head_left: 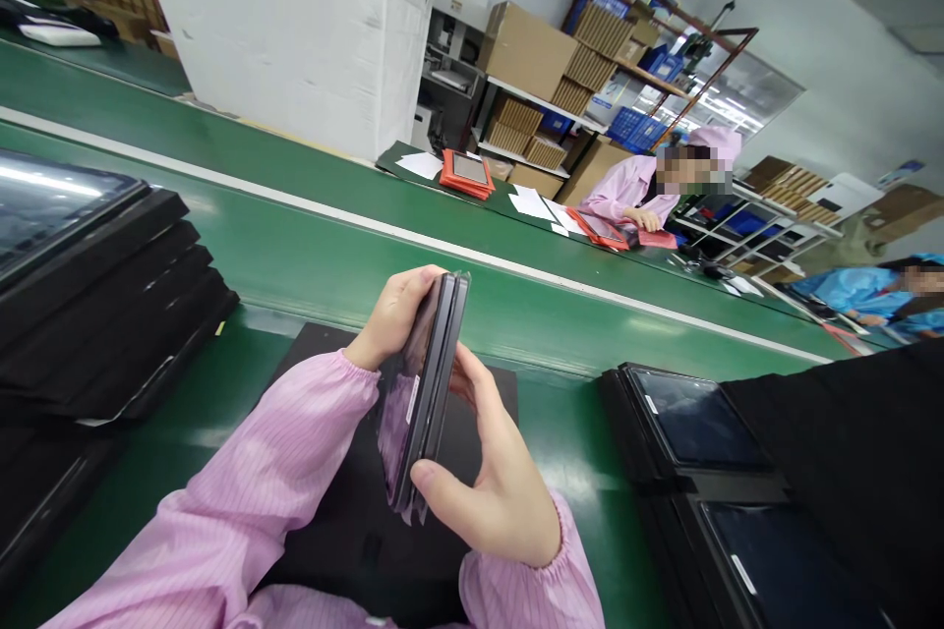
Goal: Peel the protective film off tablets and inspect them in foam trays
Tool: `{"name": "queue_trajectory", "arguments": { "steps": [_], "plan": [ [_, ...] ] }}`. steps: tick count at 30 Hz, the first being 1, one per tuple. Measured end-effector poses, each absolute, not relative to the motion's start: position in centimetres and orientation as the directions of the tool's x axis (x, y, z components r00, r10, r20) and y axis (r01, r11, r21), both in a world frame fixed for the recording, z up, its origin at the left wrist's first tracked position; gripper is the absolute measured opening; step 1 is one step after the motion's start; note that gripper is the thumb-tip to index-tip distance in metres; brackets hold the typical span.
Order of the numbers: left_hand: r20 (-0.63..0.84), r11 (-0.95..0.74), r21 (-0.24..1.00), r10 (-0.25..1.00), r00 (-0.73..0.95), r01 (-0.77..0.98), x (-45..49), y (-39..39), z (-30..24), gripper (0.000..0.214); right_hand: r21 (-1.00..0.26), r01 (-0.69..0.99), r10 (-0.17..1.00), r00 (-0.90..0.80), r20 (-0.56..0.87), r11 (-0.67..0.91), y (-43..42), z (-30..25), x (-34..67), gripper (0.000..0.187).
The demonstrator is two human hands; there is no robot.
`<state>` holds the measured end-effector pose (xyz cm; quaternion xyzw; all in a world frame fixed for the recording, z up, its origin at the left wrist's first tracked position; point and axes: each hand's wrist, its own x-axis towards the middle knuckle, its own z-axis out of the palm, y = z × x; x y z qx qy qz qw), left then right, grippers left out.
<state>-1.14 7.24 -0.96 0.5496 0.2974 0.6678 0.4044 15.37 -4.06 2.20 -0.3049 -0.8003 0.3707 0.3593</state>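
Observation:
Two dark, flat tablet-like devices (428, 383) are held on edge, face to face or back to back, above a black mat (331, 531). My left hand (398, 314) grips their upper left side, with the fingertips partly hidden behind. Around the lower right edge is my right hand (501, 472), its thumb pressed on the near edge and its fingers on the far face. The left device has a glossy screen side with a small white label. Clear film shows at the top and bottom edges.
Black stacked trays with glossy screens (66, 206) rise at the left. On the right, a black tray (708, 482) holds similar devices. Across the green bench (531, 285), a person in pink (619, 187) works beside red-edged devices (466, 173). A white pillar (295, 29) stands behind.

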Motion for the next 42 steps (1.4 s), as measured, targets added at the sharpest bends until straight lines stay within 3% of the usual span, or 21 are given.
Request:
{"name": "queue_trajectory", "arguments": {
  "steps": [13, 18, 24, 32, 42],
  "plan": [
    [0.582, -0.563, 0.787, 0.814, -0.003, -0.252, -1.0, 6.7, -1.2, 0.058, -0.758, 0.268, 0.718, -0.602, 0.350, 0.594, -4.3, 2.9, 15.6, 0.091],
    [0.598, -0.585, 0.783, 0.802, -0.007, -0.212, -1.1, 6.3, -0.7, 0.061, -0.776, 0.267, 0.749, -0.556, 0.360, 0.571, -4.5, 2.7, 15.8, 0.071],
    [0.619, -0.603, 0.773, 0.785, 0.029, -0.196, -0.8, 5.9, -0.7, 0.061, -0.823, 0.279, 0.835, -0.416, 0.361, 0.495, -4.8, 2.6, 15.3, 0.066],
    [0.630, -0.613, 0.769, 0.775, 0.049, -0.181, -0.7, 5.7, -0.6, 0.062, -0.856, 0.282, 0.867, -0.391, 0.310, 0.433, -4.8, 2.7, 15.1, 0.068],
    [0.646, -0.633, 0.760, 0.759, 0.075, -0.144, -0.8, 5.2, -0.7, 0.058, -0.828, 0.318, 0.843, -0.446, 0.300, 0.463, -4.9, 3.1, 15.2, 0.075]
  ]
}}
